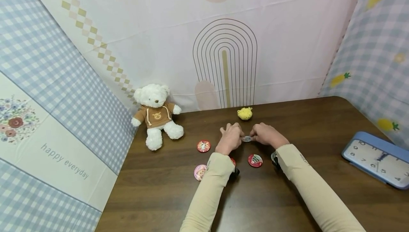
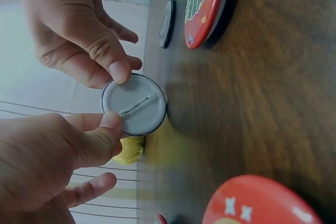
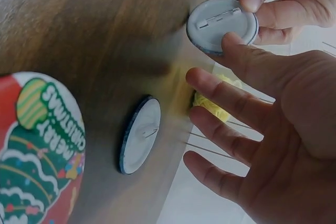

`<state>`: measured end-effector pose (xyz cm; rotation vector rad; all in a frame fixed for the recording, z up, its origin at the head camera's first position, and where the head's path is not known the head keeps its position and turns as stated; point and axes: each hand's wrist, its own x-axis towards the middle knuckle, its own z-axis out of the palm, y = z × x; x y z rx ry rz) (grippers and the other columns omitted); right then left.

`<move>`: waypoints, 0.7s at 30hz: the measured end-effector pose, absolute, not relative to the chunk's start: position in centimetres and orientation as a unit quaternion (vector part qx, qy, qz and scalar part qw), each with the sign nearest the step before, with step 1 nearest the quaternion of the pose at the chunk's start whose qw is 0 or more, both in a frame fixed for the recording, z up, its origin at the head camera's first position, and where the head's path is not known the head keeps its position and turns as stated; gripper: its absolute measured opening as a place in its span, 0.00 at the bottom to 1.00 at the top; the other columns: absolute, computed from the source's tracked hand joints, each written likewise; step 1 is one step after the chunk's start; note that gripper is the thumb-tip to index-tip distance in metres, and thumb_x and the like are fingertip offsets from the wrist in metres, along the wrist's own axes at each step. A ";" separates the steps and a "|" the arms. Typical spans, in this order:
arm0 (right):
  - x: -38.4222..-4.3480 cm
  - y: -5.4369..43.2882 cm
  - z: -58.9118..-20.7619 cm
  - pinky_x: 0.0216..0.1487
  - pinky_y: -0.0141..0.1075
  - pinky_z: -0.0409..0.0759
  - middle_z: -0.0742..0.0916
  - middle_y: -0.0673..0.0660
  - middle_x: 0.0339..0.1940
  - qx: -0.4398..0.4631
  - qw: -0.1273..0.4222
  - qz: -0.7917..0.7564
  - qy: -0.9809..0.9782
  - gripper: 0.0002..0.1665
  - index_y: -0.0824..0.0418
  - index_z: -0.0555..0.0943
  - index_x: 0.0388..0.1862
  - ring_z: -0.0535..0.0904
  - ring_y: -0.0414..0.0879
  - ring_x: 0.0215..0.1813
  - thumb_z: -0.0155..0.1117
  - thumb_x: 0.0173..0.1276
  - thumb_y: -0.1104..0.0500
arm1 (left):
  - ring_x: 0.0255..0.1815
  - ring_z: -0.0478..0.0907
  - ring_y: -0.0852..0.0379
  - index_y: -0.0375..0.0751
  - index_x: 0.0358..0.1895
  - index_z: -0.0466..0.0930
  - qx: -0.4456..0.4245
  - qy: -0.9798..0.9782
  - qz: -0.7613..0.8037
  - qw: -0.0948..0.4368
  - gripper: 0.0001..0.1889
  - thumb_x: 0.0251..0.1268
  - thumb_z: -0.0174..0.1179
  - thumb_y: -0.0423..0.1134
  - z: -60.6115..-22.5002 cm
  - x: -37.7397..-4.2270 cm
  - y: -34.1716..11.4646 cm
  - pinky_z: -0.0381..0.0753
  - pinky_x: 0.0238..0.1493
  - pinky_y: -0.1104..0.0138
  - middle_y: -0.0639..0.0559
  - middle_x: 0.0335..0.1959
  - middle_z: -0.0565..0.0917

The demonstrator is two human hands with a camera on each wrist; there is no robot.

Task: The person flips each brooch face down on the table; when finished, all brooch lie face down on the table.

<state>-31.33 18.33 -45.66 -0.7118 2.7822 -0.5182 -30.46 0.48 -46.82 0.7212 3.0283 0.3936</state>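
Observation:
A round pin-back badge [image 2: 135, 109] is held up between both hands, its pale back and pin facing the wrist cameras. My left hand [image 1: 230, 138] pinches one edge, the thumb lying on the back. At the opposite edge, my right hand [image 1: 266, 133] pinches it with the thumb on the back and the other fingers spread. Near the hands, a red Christmas-tree badge [image 1: 255, 160] lies face up. Another badge [image 3: 142, 136] lies pin side up beside it. Close under the left forearm are a pink badge [image 1: 200, 172] and a partly covered red badge [image 1: 233, 161].
Left of the hands lies another red badge [image 1: 203, 146]. A small yellow crocheted piece [image 1: 244, 114] sits behind the hands. A white teddy bear [image 1: 156, 115] in a brown hoodie leans at the back left. A blue-framed clock [image 1: 377, 159] lies at the right of the wooden table [image 1: 153, 196].

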 end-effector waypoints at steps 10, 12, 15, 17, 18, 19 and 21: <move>-31.4 17.8 -46.2 0.34 0.42 0.77 0.84 0.53 0.26 -0.230 0.118 -0.149 0.955 0.09 0.62 0.87 0.29 0.74 0.46 0.28 0.65 0.69 0.66 | 0.54 0.69 0.47 0.51 0.38 0.91 0.216 0.971 0.099 0.025 0.07 0.71 0.64 0.42 -47.6 -30.3 1.1 0.64 0.55 0.44 0.53 0.50 0.77; -31.4 17.6 -46.5 0.32 0.41 0.75 0.82 0.53 0.24 -0.223 0.121 -0.147 0.956 0.10 0.62 0.85 0.26 0.73 0.46 0.27 0.65 0.69 0.66 | 0.54 0.69 0.46 0.50 0.36 0.90 0.212 0.972 0.095 0.034 0.07 0.72 0.63 0.43 -47.8 -30.3 1.2 0.65 0.55 0.44 0.52 0.51 0.76; -31.3 17.4 -46.6 0.30 0.40 0.73 0.79 0.54 0.23 -0.213 0.120 -0.142 0.959 0.13 0.61 0.80 0.22 0.73 0.47 0.27 0.65 0.67 0.66 | 0.54 0.68 0.45 0.49 0.33 0.87 0.207 0.973 0.094 0.043 0.08 0.72 0.63 0.43 -47.8 -30.2 1.3 0.64 0.55 0.44 0.50 0.52 0.75; -31.4 17.3 -46.6 0.31 0.40 0.73 0.78 0.54 0.24 -0.206 0.120 -0.138 0.961 0.13 0.60 0.78 0.22 0.73 0.48 0.28 0.66 0.67 0.66 | 0.55 0.67 0.44 0.49 0.32 0.86 0.206 0.973 0.093 0.047 0.09 0.72 0.63 0.42 -47.8 -30.2 1.3 0.63 0.57 0.43 0.49 0.52 0.75; -31.4 17.3 -46.6 0.31 0.41 0.73 0.78 0.54 0.24 -0.201 0.120 -0.137 0.962 0.13 0.60 0.77 0.21 0.73 0.48 0.28 0.66 0.66 0.66 | 0.56 0.67 0.44 0.48 0.31 0.86 0.206 0.973 0.093 0.051 0.09 0.72 0.63 0.42 -47.8 -30.2 1.4 0.63 0.57 0.42 0.48 0.52 0.75; -31.4 17.3 -46.6 0.31 0.41 0.73 0.78 0.55 0.25 -0.199 0.121 -0.136 0.963 0.13 0.60 0.76 0.22 0.73 0.48 0.29 0.66 0.66 0.66 | 0.56 0.67 0.43 0.48 0.31 0.85 0.206 0.973 0.094 0.054 0.09 0.72 0.62 0.43 -47.8 -30.1 1.4 0.63 0.58 0.41 0.48 0.52 0.75; -31.5 17.4 -46.6 0.31 0.41 0.74 0.77 0.55 0.26 -0.194 0.124 -0.139 0.963 0.13 0.59 0.76 0.21 0.73 0.49 0.29 0.66 0.65 0.66 | 0.57 0.67 0.43 0.48 0.29 0.84 0.206 0.973 0.092 0.057 0.11 0.73 0.62 0.43 -47.7 -30.0 1.5 0.63 0.59 0.41 0.47 0.52 0.74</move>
